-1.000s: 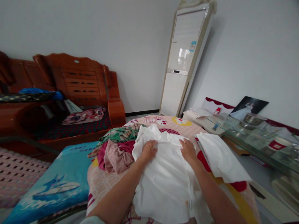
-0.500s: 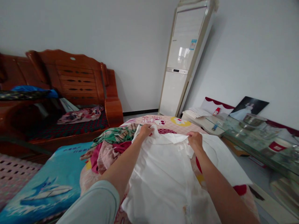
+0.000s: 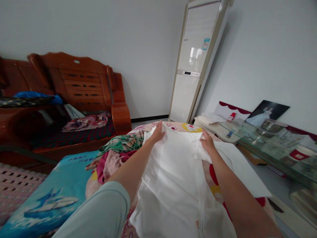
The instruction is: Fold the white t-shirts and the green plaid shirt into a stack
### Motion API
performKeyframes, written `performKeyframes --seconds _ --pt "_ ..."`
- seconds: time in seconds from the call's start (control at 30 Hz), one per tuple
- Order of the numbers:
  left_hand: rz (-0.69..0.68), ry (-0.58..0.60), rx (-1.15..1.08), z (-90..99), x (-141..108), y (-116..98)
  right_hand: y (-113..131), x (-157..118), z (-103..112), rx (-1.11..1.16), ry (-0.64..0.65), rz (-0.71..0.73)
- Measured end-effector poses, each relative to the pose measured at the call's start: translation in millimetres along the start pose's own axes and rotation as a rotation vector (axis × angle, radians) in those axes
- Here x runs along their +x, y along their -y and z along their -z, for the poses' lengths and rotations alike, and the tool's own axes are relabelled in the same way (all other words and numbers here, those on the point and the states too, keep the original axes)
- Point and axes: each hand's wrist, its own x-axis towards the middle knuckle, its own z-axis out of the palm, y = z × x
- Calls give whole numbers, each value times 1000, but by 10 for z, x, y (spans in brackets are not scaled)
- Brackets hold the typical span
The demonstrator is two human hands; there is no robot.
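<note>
On a patterned cover, a white garment lies spread out toward the viewer. At its far left corner rests the left hand, fingers nearly straight; whether it grips cannot be told. The right hand, half curled, pinches the far right corner.

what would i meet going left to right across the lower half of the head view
pink woven seat → blue cushion → pale pink cloth → white garment, with left hand then right hand at its far end → second white cloth
</note>
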Motion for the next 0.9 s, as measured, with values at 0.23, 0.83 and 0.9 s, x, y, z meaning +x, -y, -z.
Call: performKeyframes --seconds 0.23,0.83,0.9 --pt "-241 312 47 -292 -715 -84 -101 -516 45 -203 44 -23" --pt "-260 472 278 -333 -1579 -228 329 -709 -351 -546 461 173" --pt "-273 455 281 -357 -1594 -204 331 -639 -447 -568 477 152"
